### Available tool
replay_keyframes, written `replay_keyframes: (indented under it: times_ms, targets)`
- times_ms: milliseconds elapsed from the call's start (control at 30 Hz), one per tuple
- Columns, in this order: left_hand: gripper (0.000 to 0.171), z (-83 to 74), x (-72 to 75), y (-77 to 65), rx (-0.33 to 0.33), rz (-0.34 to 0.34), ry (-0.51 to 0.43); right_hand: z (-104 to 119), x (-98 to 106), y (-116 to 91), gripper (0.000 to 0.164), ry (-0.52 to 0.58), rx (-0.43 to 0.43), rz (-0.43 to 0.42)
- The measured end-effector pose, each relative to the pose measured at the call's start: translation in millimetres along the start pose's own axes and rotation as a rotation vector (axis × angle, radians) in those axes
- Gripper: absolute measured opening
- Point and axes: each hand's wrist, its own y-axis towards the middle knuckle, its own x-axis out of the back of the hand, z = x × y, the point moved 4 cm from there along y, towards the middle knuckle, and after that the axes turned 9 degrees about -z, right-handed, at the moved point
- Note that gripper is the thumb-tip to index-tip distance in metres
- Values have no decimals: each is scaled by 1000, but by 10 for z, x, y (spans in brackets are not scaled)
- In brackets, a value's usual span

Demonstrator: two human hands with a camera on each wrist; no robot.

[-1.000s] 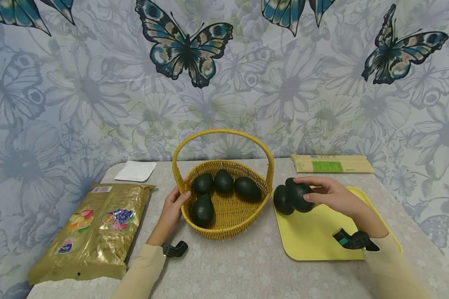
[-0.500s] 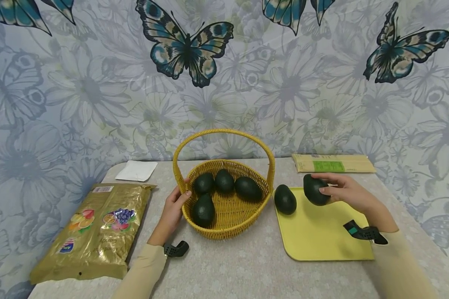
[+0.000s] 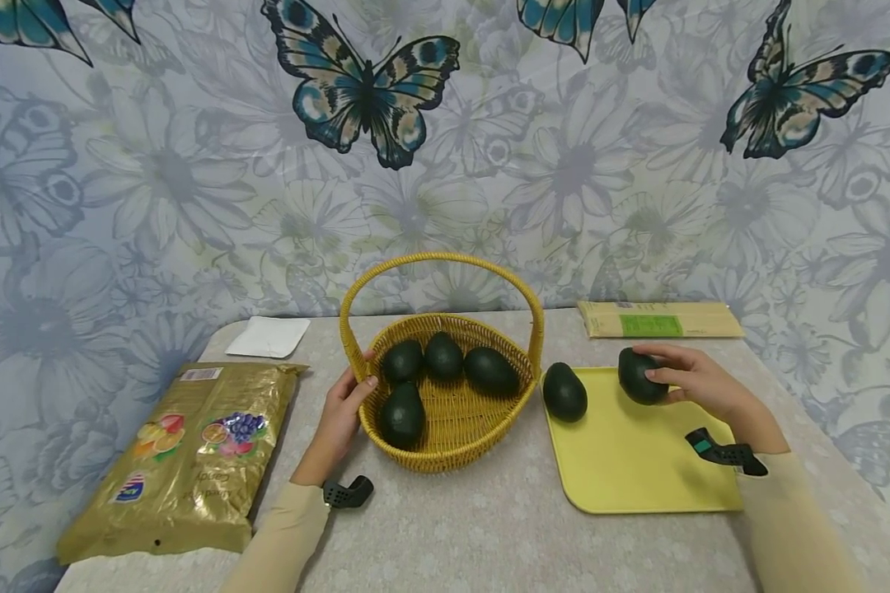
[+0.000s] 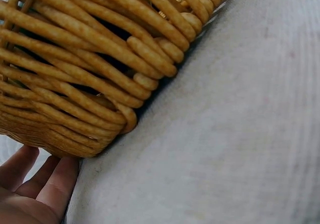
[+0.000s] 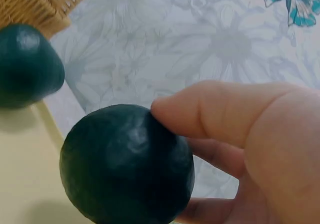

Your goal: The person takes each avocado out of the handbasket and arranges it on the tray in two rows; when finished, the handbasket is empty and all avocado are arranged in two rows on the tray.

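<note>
A yellow wicker basket (image 3: 463,424) with a tall handle stands mid-table, several dark green avocados (image 3: 403,416) lying inside. My left hand (image 3: 339,422) grips its left side by the handle's foot, thumb over the rim; in the left wrist view, fingers (image 4: 61,184) touch the woven wall from outside. My right hand (image 3: 700,385) holds an avocado (image 3: 639,377) between thumb and fingers above the back of a yellow tray (image 3: 638,469). In the right wrist view this avocado (image 5: 125,161) fills the grasp. A second avocado (image 3: 564,393) lies at the tray's left edge, near the basket.
A gold candy bag (image 3: 193,461) lies at the left of the table, with a white packet (image 3: 269,337) behind it. Behind the tray lies a long pale package with a green label (image 3: 660,320). A butterfly-patterned backdrop (image 3: 445,206) rises behind the table.
My right hand has moved right with its avocado, away from the one at the tray's left edge. My left hand and the basket have stayed in place.
</note>
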Motion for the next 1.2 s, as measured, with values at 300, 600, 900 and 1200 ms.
replay_keyframes:
  times_ms: [300, 600, 900, 1200]
  targets:
    - [53, 2, -3, 0, -8, 17, -1, -177, 6, 0, 63, -57, -87, -1]
    - [52, 4, 0, 1, -20, 7, -11, -183, -26, 4, 62, -96, -82, 9]
    - [53, 3, -5, -6, -12, 3, -10, -159, -51, 17, 64, -112, -82, 26]
    - [53, -3, -2, 0, -8, 3, -9, -183, -41, 35, 67, -136, -91, -6]
